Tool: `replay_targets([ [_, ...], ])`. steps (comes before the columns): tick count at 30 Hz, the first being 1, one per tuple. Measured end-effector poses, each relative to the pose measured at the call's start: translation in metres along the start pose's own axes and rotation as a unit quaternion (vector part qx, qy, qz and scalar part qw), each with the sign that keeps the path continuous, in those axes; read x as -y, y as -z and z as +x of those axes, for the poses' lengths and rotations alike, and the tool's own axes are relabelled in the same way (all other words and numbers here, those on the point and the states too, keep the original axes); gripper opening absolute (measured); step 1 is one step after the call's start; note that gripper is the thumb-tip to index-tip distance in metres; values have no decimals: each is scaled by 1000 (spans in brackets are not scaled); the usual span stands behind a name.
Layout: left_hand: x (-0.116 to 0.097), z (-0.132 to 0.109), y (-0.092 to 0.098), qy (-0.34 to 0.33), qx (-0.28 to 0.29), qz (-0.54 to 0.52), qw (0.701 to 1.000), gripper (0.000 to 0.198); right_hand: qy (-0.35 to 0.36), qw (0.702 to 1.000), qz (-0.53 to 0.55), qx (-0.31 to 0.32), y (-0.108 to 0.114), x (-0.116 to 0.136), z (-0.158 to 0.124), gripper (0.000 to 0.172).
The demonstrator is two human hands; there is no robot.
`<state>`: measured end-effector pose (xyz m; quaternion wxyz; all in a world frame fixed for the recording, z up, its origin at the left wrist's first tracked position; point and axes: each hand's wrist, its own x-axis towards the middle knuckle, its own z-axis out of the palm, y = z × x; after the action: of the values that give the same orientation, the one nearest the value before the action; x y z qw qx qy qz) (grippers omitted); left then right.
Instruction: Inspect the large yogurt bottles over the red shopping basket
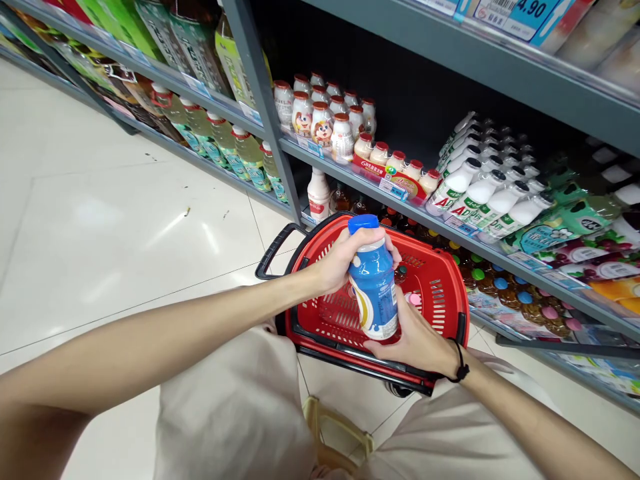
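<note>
A blue and white drink bottle (374,283) with a blue cap is held upright over a red shopping basket (450,293) that stands on the floor. My left hand (340,257) wraps round the bottle's upper part, just below the cap. My right hand (417,340) cups the bottle's bottom from below, with a black band on that wrist. Both hands are closed on the bottle. A pink-capped item shows inside the basket behind the bottle.
Store shelves (350,170) run along the right and back, packed with small red-capped bottles (325,113), white bottles (480,190) and green-tea bottles (225,137). White tiled floor (100,220) spreads to the left. My knees in beige trousers are at the bottom.
</note>
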<state>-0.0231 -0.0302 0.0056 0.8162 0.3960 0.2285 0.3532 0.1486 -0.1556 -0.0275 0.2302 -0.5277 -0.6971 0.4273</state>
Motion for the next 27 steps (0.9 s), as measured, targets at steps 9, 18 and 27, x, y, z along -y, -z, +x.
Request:
replay_targets([
  [9, -1, 2, 4, 19, 39, 14, 999, 39, -4, 1000, 4, -12, -2, 0, -2, 71],
  [18, -1, 3, 8, 19, 54, 29, 998, 38, -6, 1000, -9, -4, -2, 0, -1, 73],
  [27, -2, 3, 7, 17, 65, 26, 997, 36, -8, 1000, -8, 2, -5, -2, -4, 71],
])
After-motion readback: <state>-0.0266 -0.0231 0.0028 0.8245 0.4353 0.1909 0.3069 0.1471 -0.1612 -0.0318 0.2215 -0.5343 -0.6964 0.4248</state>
